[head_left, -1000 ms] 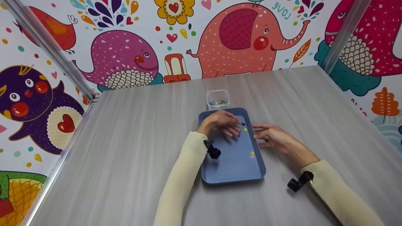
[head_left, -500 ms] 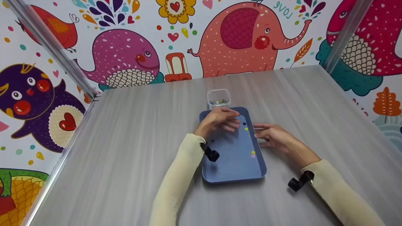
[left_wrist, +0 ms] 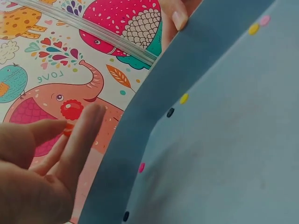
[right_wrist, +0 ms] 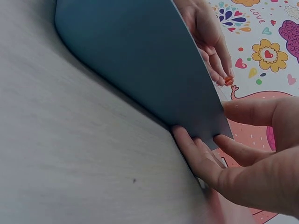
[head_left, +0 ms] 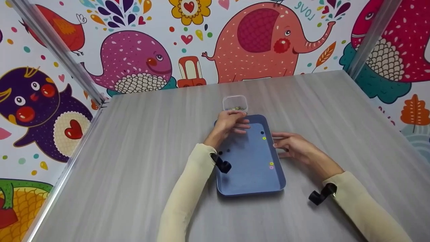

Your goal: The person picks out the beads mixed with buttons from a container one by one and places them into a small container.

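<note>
My left hand is over the far left part of a blue tray, fingertips near a small clear container. Between its thumb and finger it pinches a small orange bead. My right hand rests its extended fingers against the outside of the tray's right wall. Along that side inside the tray lie a black bead, a yellow bead, another yellow bead and a pink one. A magenta bead shows in the left wrist view.
Inside the clear container are several small coloured pieces. Two dark beads lie by the tray's left side. The grey wood-look table runs back to a wall with printed animals.
My left hand has moved left and away from me, from the tray's right side toward the clear container. Dark beads at the tray's left have come into view. My right hand stays put.
</note>
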`<control>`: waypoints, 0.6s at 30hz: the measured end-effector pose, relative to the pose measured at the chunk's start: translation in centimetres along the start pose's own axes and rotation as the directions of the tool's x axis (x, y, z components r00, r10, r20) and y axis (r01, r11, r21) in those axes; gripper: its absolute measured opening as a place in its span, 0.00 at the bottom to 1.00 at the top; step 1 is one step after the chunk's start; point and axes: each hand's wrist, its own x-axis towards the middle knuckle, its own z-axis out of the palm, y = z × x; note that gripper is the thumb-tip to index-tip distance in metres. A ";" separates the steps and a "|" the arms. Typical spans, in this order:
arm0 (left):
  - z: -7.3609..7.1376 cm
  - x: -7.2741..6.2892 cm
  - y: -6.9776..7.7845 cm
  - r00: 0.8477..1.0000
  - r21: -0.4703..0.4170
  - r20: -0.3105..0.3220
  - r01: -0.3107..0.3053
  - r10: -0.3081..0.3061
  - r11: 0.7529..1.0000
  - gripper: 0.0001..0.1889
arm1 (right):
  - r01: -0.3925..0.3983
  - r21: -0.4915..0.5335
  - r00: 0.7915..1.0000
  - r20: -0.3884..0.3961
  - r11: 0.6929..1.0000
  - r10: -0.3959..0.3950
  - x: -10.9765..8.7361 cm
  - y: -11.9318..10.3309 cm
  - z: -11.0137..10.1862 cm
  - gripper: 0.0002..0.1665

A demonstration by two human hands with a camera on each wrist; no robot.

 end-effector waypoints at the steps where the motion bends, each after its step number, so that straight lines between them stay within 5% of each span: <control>1: 0.0 0.0 0.0 1.000 -0.001 -0.016 -0.011 0.011 1.000 0.15 | 0.000 0.001 1.000 -0.001 1.000 0.000 0.0 0.0 0.0 0.38; 8: 0.1 0.0 0.2 0.991 -0.002 -0.113 -0.068 0.068 0.998 0.14 | 0.012 0.000 1.000 -0.006 1.000 -0.012 -0.1 0.1 -0.1 0.38; 18: -0.3 0.3 0.5 0.980 0.022 -0.165 -0.111 0.113 0.994 0.15 | 0.025 -0.010 1.000 0.018 1.000 -0.025 -0.1 0.1 -0.1 0.40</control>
